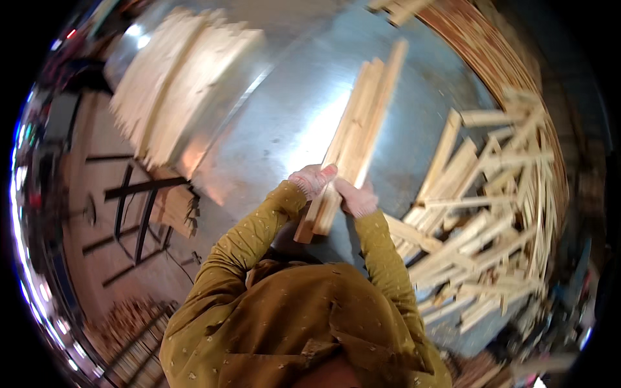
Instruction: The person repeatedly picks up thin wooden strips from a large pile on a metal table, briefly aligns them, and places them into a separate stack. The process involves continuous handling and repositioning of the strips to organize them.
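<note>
A small bundle of long, pale wooden strips (362,116) lies slantwise before me, above the shiny metal table. Gripping its left side near the close end is my left hand (313,180), the thumb laid over the wood. My right hand (358,196) closes round the right side of the same bundle, a little nearer to me. The strips run side by side with uneven ends, and their near ends stick out past my hands. Some fingers of both hands are hidden by the wood, and there is slight motion blur.
The metal table (272,110) reflects bright light. A neat stack of wooden strips (187,84) stands at the far left. To the right is a jumbled heap of loose strips (479,220). A dark metal frame (136,207) stands on the floor at left, above a bundled woodpile (132,323).
</note>
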Motion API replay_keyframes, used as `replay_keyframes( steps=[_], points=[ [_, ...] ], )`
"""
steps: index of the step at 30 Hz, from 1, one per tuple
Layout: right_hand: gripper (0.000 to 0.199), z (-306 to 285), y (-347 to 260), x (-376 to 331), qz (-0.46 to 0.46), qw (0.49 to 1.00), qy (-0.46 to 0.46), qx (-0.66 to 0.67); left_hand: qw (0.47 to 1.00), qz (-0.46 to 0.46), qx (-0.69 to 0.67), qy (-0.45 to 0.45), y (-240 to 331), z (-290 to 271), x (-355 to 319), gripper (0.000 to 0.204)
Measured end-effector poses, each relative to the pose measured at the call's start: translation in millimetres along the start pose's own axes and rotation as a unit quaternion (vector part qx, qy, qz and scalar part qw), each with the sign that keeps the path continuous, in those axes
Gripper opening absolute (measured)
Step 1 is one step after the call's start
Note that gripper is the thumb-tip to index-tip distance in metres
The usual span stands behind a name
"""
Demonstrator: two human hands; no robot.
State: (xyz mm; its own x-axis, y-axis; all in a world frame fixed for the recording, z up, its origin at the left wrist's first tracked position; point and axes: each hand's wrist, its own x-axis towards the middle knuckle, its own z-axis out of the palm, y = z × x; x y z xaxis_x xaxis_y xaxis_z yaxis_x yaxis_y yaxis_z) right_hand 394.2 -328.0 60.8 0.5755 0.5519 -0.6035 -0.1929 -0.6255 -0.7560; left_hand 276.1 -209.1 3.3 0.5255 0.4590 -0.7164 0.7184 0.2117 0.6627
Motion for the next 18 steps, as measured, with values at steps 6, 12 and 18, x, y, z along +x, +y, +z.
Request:
replay_keyframes(
  steps=[6,12,18],
  points=[
    [0.039,21.5,57.2,22.7,0.003,0.996,0.032,0.081,0.907,0.086,0.284,0.298,-2.0,-189.2,-49.8,0.054],
    [0.069,46.6,45.4,-7.6,-0.111,0.956,0.151,-0.224,0.728,-0.087,0.547,0.403,-1.9,-378.4,-58.0,0.06],
    [0.062,75.2,59.1,-35.4,-0.025,0.97,0.162,-0.178,0.862,0.001,0.256,0.437,-133.5,-511.4,45.6,0.1]
  ],
)
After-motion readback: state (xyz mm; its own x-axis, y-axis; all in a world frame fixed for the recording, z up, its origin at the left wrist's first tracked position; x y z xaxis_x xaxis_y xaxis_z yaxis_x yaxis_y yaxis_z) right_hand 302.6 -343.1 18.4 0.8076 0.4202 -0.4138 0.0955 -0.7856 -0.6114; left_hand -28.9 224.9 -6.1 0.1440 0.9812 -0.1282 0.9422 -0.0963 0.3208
